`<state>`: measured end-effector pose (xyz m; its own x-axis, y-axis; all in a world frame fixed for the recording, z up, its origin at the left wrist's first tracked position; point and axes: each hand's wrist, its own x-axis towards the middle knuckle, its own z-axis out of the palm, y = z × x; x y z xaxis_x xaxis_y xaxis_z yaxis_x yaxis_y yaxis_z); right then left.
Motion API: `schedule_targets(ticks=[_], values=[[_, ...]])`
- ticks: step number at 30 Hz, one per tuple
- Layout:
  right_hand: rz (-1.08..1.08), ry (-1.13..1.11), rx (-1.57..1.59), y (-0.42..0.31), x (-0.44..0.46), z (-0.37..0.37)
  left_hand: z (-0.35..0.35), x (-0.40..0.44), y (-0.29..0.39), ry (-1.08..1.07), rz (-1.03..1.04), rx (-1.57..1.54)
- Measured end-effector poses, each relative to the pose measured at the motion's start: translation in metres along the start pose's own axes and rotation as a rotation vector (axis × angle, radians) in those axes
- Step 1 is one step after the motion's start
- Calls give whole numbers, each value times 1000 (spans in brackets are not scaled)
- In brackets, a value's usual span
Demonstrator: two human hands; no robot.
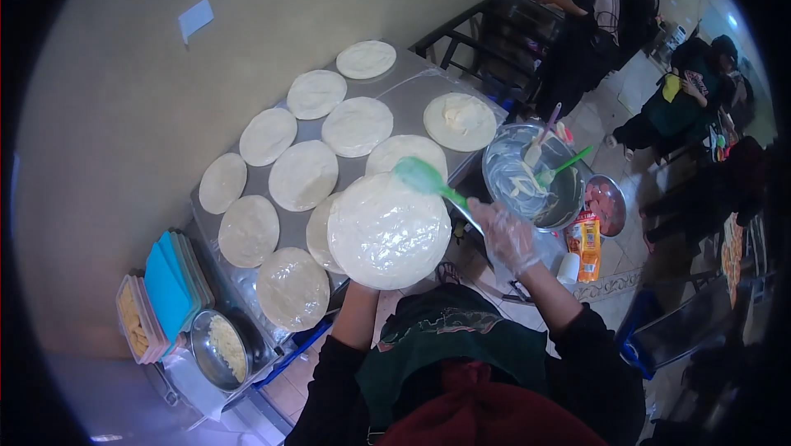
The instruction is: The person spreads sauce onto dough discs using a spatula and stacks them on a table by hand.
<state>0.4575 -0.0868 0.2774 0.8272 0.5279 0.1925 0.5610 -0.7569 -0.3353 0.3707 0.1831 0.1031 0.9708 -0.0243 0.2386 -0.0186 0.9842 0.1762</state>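
A round flat dough base [389, 232] with a glossy white coating is held up in front of me. It rests on my left hand, which is hidden underneath; only the left wrist [359, 310] shows below its edge. My right hand [507, 240], in a clear plastic glove, is closed around the handle of a green spatula [418, 174]. The spatula's broad head lies at the far upper edge of the held base. Right of it stands a large metal bowl [577, 213] with creamy white spread smeared inside and two more utensils in it.
Several similar dough bases [303, 175] cover the metal table [404, 83]. One base [460, 122] bears a lump of spread. Plastic containers [169, 281] and a bowl of shreds [228, 349] stand left. An orange pouch [586, 246] and smaller bowl [606, 205] sit right. Other people work beyond.
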Motion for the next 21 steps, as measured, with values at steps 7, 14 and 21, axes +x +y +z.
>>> schedule_targets(ticks=[7,14,21], values=[[-25,260,138,59,-10,3,-26,36,-19,-54,-10,-30],[140,213,278,111,1,25,-136,74,-4,-328,-400,-282],[177,181,309,174,32,8,-174,136,-18,-393,-453,-288]])
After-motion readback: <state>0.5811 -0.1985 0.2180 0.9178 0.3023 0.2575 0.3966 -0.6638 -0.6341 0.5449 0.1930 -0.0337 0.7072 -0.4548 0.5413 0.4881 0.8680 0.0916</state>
